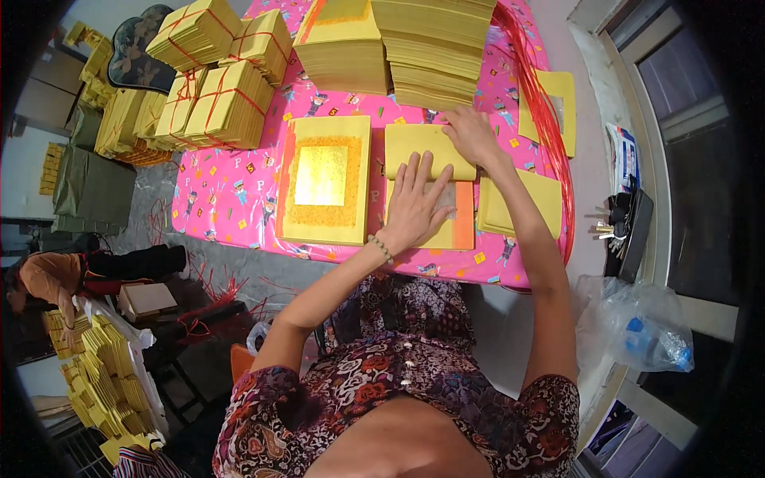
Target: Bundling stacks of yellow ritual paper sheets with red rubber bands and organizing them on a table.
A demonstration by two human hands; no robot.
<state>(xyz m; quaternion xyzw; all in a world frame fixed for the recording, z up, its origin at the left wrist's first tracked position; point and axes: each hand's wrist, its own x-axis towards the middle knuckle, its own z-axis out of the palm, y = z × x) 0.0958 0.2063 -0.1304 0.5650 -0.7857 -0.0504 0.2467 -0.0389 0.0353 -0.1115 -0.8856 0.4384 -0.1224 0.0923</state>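
A yellow paper sheet (402, 143) is folded over in front of me, on other sheets with an orange band and a silvery patch. My left hand (414, 197) lies flat across it, fingers spread, a beaded bracelet on the wrist. At the sheet's far right corner, my right hand (476, 139) has its fingers bent together on the edge; the fingertips are partly hidden. Left of these is a stack of yellow paper (360, 183) bearing a gold square on an orange patch. Folded yellow papers (522, 199) rest beside my right forearm.
Tall paper stacks (437, 56) rise at the back of the pink patterned tablecloth (231, 191). Tied yellow bundles (227, 103) stand at the far left. Red strands (558, 159) hang along the right edge. Another person (56, 283) works over yellow papers at left. A plastic bag (637, 327) hangs at right.
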